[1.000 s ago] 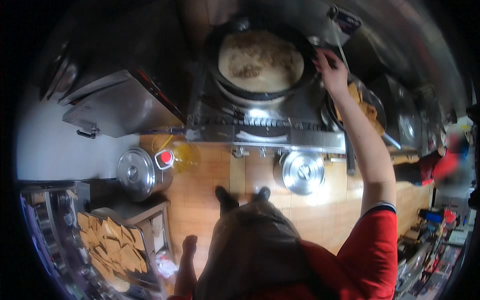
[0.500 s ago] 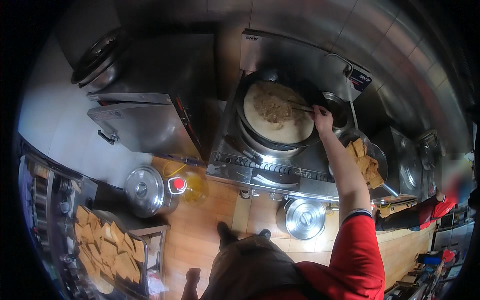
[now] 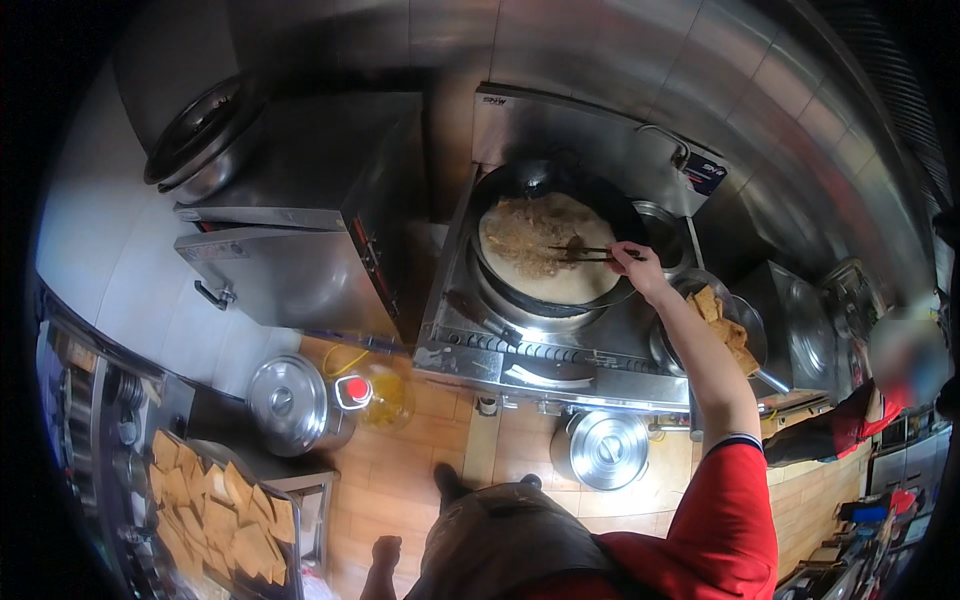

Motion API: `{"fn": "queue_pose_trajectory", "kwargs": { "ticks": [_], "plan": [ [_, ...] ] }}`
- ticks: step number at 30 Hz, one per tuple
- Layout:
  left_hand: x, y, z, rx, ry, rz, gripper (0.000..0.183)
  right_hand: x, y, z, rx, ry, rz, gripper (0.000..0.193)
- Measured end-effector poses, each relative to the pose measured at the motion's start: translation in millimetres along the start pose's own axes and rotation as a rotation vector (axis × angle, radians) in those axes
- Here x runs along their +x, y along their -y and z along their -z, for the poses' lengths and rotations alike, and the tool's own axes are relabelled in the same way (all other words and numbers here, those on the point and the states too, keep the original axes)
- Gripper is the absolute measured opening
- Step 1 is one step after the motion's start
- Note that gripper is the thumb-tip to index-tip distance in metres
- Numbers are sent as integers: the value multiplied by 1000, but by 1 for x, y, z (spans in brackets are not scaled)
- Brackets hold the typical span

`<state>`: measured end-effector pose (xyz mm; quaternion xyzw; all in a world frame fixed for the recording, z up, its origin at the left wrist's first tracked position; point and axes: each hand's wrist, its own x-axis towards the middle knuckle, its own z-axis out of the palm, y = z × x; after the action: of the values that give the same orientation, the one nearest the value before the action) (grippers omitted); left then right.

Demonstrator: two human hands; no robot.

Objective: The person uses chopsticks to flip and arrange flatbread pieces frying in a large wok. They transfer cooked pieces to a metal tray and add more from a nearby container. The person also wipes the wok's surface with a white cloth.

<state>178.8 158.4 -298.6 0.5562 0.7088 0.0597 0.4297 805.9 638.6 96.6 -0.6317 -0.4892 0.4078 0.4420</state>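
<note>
"Where do those long, dark, slim chopsticks (image 3: pixel 590 254) lie?"

"Clamped in my right hand (image 3: pixel 637 262), the nearer one, pointing left over the pale, frothy mixture (image 3: pixel 540 264) in the big round black wok (image 3: pixel 605 203). My left hand (image 3: pixel 385 552) hangs well apart, near and left; how closed, I can't tell."

"Anything in the way?"

"Nothing between tips and mixture. Golden-brown flat slabs (image 3: pixel 728 330) sit right of my forearm (image 3: pixel 703 343); a round steel pot (image 3: pixel 662 222) stands just beyond my right hand."
</note>
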Motion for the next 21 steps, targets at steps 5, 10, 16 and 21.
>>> {"fn": "queue_pose_trajectory", "kwargs": {
  "ticks": [5,10,16,21],
  "plan": [
    [21,23,-2,-42,-43,-76,12,-41,31,15,-82,95,55,24],
    [35,30,-2,-100,-17,-28,23,-89,79,22,-275,105,181,24],
    [26,21,-6,69,50,34,26,-137,114,-20,-668,129,636,19],
    [33,17,-2,-15,50,60,25,-129,76,-56,-799,301,725,21]
  ]
}}
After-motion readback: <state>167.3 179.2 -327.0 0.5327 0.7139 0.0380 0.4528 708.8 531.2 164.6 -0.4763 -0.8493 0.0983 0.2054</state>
